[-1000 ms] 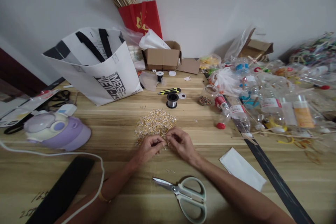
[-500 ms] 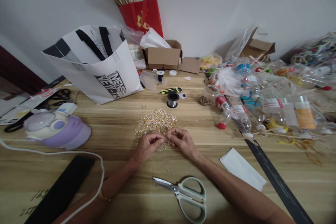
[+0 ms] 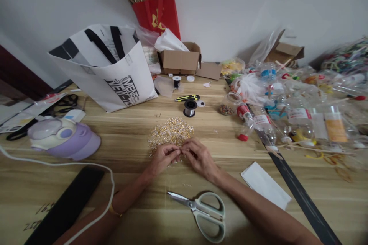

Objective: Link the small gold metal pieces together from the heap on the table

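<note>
- Both hands meet at the near edge of a heap of small gold-coloured bits (image 3: 171, 132) lying in the middle of the wooden table (image 3: 120, 138).
- The left hand (image 3: 163, 159) has its fingers curled in and its fingertips pinched together, apparently on one tiny piece from the heap; the piece itself is too small to make out.
- The right hand (image 3: 200, 157) mirrors it, fingers bent and tips pressed against those of the left, so the two pinches touch just at the heap's edge.
- Judging by how things lie, the work looks far from over: the heap is large and loose, and only a few stray bits (image 3: 186, 185) lie apart, between the wrists and the scissors (image 3: 202, 214).
- I can see no finished string or row of joined pieces anywhere near the hands.
- The scissors rest shut just in front of the person, untouched.
- A spool of thin wire (image 3: 190, 108) stands beyond the heap, with a yellow-and-black utility knife (image 3: 186, 98) just behind it.
- To the left sit a lilac-and-cream gadget (image 3: 64, 138) and a white cable (image 3: 66, 166); a white shopping bag (image 3: 109, 71) stands farther back.
- Clear plastic bottles (image 3: 287, 116) crowd the right side, and a white slip of paper (image 3: 266, 184) lies beside the right forearm.
</note>
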Tool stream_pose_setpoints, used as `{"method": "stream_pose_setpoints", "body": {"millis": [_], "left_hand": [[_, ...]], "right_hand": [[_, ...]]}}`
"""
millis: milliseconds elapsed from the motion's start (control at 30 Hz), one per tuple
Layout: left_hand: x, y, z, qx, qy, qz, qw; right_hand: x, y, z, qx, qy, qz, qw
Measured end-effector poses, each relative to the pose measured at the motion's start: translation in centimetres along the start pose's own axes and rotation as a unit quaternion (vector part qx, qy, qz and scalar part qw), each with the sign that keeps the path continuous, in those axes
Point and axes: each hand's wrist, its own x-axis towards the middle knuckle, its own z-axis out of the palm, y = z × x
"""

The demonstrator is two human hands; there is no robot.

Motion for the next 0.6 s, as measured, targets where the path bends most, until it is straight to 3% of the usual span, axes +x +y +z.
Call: {"method": "stream_pose_setpoints", "body": {"millis": [200,433,600], "left_hand": [[-0.12,-0.22,0.25,0.005,0.004,-0.001,1.000],[-0.23,-0.31,0.50,0.046,0.000,0.027,0.999],[-0.22,-0.34,0.46,0.032,-0.024,0.008,0.999]], "right_hand": [[-0.45,-0.28,0.00,-0.114,-0.061,-0.007,0.992],[-0.55,-0.39,0.10,-0.133,-0.080,-0.022,0.988],[-0.66,-0.01,0.21,-0.168,-0.095,-0.032,0.981]]}}
